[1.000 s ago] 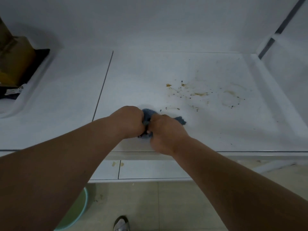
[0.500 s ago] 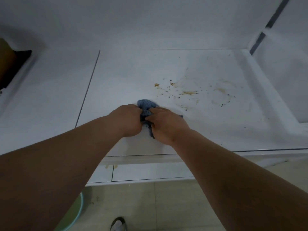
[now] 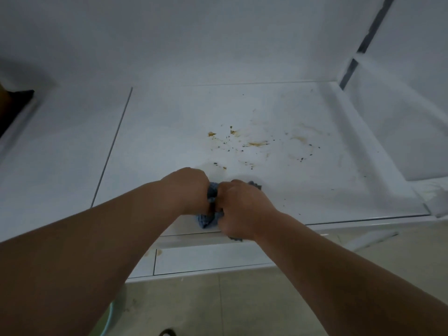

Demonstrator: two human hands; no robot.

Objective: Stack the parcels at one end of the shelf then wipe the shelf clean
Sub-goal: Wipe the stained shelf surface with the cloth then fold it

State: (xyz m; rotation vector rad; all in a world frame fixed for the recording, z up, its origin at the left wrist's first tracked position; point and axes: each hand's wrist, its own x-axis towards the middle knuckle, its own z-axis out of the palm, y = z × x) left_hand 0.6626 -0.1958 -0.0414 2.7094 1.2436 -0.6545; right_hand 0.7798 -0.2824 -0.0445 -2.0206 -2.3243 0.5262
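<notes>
Left hand [image 3: 191,187] and right hand [image 3: 242,209] both clench the bunched blue knitted cloth [image 3: 206,220], drawn nearer since a second ago; brown stains [image 3: 257,143] on the white shelf [image 3: 169,132] remain unwiped.

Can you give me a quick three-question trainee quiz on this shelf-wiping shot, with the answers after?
1. True or false: both hands grip the blue cloth.
2. Where do the brown stains lie relative to the cloth? A) beyond it, to the right B) under it C) on the floor
3. Fill in: the cloth sits near the shelf's ____ edge.

Key: 1 true, the left hand and right hand both clutch it. 2 A. 3 front.
</notes>
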